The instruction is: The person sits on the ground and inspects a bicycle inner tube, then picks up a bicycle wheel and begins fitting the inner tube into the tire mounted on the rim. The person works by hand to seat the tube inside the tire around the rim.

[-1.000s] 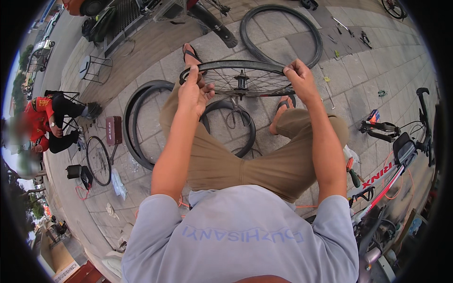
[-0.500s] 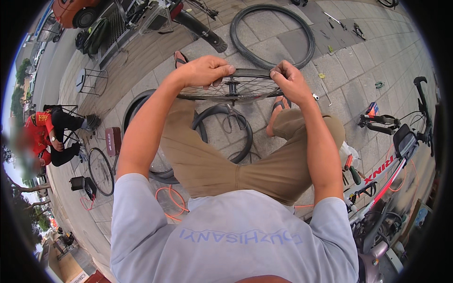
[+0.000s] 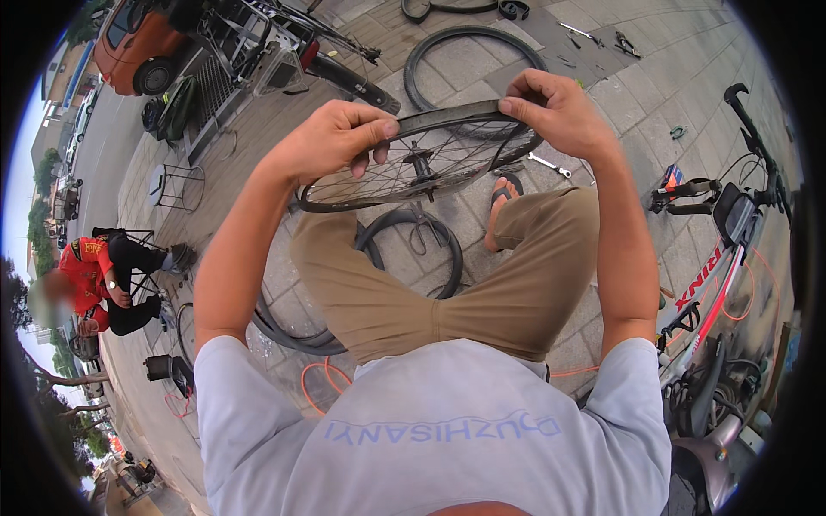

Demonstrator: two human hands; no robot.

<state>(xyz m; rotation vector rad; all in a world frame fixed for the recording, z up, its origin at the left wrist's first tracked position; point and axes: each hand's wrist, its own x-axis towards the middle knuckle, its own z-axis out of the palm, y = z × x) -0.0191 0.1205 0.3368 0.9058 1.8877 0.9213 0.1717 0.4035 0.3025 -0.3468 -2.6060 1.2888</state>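
A spoked bicycle wheel (image 3: pixel 420 163) is held tilted above my knees, its hub towards the middle. Along its far edge runs a flat black band (image 3: pixel 449 114), stretched between my two thumbs. My left hand (image 3: pixel 337 142) grips the rim at the far left, thumb on the band and fingers curled beneath. At the far right of the wheel, my right hand (image 3: pixel 555 112) pinches the band and rim between thumb and bent fingers. Beneath the wheel, between my feet, lies a black inner tube (image 3: pixel 449 258).
A loose tyre (image 3: pixel 411 73) lies on the paving ahead, with a wrench (image 3: pixel 551 165) nearer me. More tools (image 3: pixel 626 45) are beyond. A bicycle frame (image 3: pixel 710 284) stands at right, an orange hose (image 3: pixel 320 378) by my left thigh. A seated person (image 3: pixel 103 267) is at left.
The wheel has tilted so more of its spokes show, its right side now higher. My right hand has moved right and away; my left hand has shifted left.
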